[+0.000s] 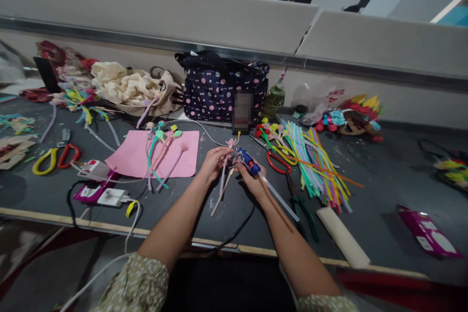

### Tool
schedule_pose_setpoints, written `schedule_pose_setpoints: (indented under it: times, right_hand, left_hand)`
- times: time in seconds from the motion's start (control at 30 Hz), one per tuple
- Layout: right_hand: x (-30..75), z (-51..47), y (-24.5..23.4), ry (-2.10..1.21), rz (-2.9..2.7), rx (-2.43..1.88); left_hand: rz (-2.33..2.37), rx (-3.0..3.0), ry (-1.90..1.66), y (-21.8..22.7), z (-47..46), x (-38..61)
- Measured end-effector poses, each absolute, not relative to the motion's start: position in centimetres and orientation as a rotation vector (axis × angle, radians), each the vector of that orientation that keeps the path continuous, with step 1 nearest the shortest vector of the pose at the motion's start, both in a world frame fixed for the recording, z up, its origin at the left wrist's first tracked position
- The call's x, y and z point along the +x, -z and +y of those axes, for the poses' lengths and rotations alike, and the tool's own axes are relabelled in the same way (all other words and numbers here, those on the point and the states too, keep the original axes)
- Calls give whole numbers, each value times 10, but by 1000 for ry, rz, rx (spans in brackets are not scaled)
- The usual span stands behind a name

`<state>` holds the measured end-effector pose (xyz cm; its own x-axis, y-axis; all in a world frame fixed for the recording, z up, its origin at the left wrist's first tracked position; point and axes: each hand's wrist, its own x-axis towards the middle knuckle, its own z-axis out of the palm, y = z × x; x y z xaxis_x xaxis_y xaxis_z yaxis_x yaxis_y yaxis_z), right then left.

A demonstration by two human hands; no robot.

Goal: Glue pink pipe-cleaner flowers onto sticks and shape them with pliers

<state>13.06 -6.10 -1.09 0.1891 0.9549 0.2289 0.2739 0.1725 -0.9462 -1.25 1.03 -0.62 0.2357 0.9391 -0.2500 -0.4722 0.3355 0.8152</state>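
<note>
My left hand (215, 162), fingers pinched, holds a pipe-cleaner flower with a pink head (231, 143) and a pale purple stem (222, 180). Close beside it, my right hand (253, 181) is closed around a blue glue gun (249, 160). A long clear glue stick (280, 197) sticks out of the gun's back, over my right forearm. The gun's tip is near the flower; whether they touch I cannot tell. A thin pale stick (222, 194) slants down between my hands, its upper end partly hidden.
Left of my hands lies a pink sheet (122, 153) bearing several pipe-cleaner flowers (166, 144). Scissors (54, 156) and a power strip (97, 190) are farther left. Bundled pipe cleaners (318, 165), green-handled pliers (303, 209) and a cream block (342, 236) lie right. A dotted bag (208, 87) stands behind.
</note>
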Motion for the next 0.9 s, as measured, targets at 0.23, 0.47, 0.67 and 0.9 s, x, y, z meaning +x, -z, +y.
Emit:
schedule_pose_setpoints:
  times: [0.23, 0.47, 0.67, 0.9]
  right_hand:
    - [131, -61, 10, -774, -1313, -1337]
    - [131, -60, 12, -798, -1298, -1341]
    - [131, -62, 4, -887, -1233, -1348]
    - [130, -63, 2, -916, -1189, -1334]
  left_hand:
    - [828, 678, -1069, 6, 9, -12]
    - [817, 695, -1073, 6, 9, -13]
    - [798, 689, -1069, 5, 8, -12]
    - [787, 683, -1071, 4, 6, -12]
